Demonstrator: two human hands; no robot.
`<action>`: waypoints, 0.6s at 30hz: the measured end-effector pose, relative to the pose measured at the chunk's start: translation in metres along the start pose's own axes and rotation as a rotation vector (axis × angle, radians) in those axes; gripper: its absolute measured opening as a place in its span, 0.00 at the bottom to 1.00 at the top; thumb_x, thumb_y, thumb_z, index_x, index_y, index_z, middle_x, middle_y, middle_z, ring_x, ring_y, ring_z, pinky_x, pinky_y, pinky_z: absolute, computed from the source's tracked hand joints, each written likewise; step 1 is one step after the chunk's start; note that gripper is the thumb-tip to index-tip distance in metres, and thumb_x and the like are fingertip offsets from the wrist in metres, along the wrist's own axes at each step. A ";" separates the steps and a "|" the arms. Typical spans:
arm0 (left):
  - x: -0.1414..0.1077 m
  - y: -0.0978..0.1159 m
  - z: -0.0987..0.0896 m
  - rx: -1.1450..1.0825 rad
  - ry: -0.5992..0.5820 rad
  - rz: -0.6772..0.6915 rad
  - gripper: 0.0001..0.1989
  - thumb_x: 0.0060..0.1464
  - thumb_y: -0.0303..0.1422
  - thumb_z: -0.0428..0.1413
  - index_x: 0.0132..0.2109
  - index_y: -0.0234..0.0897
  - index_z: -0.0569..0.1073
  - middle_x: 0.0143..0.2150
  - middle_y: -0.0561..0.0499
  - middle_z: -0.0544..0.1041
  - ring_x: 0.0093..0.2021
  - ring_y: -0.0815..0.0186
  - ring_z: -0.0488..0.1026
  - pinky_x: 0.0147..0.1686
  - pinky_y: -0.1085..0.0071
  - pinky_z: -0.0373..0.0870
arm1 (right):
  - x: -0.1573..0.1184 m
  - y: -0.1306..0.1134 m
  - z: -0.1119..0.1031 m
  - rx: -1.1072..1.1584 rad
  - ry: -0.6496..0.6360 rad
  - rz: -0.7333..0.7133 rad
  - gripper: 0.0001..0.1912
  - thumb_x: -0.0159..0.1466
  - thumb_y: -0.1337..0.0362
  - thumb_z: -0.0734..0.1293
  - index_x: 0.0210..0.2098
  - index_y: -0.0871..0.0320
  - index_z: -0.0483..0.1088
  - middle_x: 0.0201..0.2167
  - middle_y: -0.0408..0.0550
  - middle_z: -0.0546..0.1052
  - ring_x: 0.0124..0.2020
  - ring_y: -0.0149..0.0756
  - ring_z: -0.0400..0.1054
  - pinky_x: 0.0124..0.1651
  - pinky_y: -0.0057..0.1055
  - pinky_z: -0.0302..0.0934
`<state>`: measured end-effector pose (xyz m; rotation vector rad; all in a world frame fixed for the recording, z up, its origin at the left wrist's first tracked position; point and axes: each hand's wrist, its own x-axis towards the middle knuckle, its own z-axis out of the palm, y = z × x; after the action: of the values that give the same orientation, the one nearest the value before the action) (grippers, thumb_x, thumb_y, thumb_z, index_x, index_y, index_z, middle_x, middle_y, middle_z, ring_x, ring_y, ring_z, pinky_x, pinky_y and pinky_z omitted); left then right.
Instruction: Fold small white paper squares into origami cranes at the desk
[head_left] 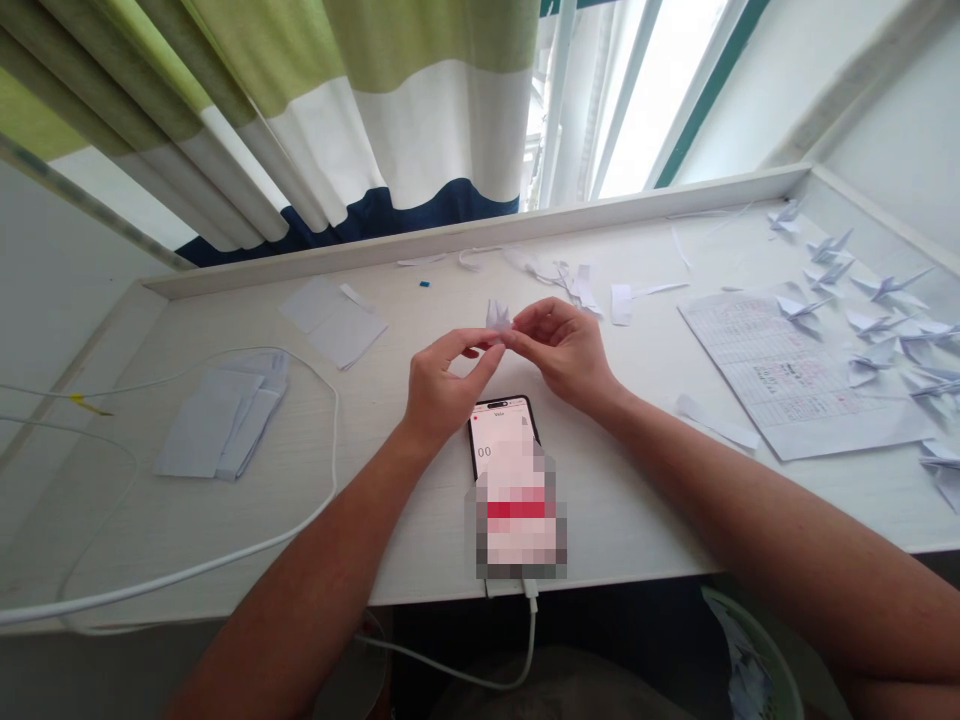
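A small white origami paper crane (498,316), its folded points upward, is pinched between both hands above the middle of the desk. My left hand (448,378) grips it from the left with thumb and fingertips. From the right, my right hand (561,350) is closed on it too, the fingertips of both hands meeting at its base. The lower part of the crane is hidden by the fingers. Just below the hands lies a phone (511,425) with a lit screen, partly blurred, plugged into a white cable (531,630).
Several folded paper cranes (874,325) stand at the right, some on a written sheet (787,400). Paper strips (585,290) lie behind my hands. Paper sheets (334,320) and a paper stack (225,415) are at the left, near a looping white cord (225,560). A green basket (750,650) stands below the desk.
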<state>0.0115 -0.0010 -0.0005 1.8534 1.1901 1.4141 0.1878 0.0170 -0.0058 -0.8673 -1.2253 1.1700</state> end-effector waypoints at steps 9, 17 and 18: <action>0.001 -0.009 0.006 -0.232 0.101 -0.202 0.11 0.57 0.37 0.70 0.44 0.39 0.81 0.38 0.50 0.84 0.39 0.66 0.82 0.43 0.70 0.79 | -0.003 0.000 0.006 0.088 -0.067 -0.022 0.16 0.58 0.53 0.82 0.38 0.54 0.79 0.34 0.44 0.84 0.38 0.38 0.80 0.49 0.42 0.77; -0.001 -0.001 0.003 -0.200 0.096 -0.138 0.10 0.59 0.38 0.69 0.45 0.39 0.85 0.40 0.48 0.86 0.39 0.66 0.82 0.44 0.68 0.79 | -0.003 0.000 0.000 -0.148 -0.131 -0.175 0.11 0.64 0.51 0.78 0.39 0.50 0.83 0.39 0.45 0.82 0.41 0.37 0.77 0.44 0.38 0.73; -0.001 -0.001 0.004 -0.216 0.096 -0.141 0.10 0.58 0.38 0.69 0.45 0.40 0.85 0.41 0.48 0.86 0.39 0.65 0.83 0.44 0.68 0.80 | -0.003 0.001 -0.001 -0.164 -0.135 -0.191 0.11 0.64 0.51 0.78 0.39 0.50 0.83 0.40 0.45 0.81 0.41 0.37 0.76 0.44 0.38 0.72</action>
<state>0.0144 -0.0008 -0.0032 1.5412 1.1397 1.5021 0.1892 0.0144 -0.0072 -0.7822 -1.4971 0.9973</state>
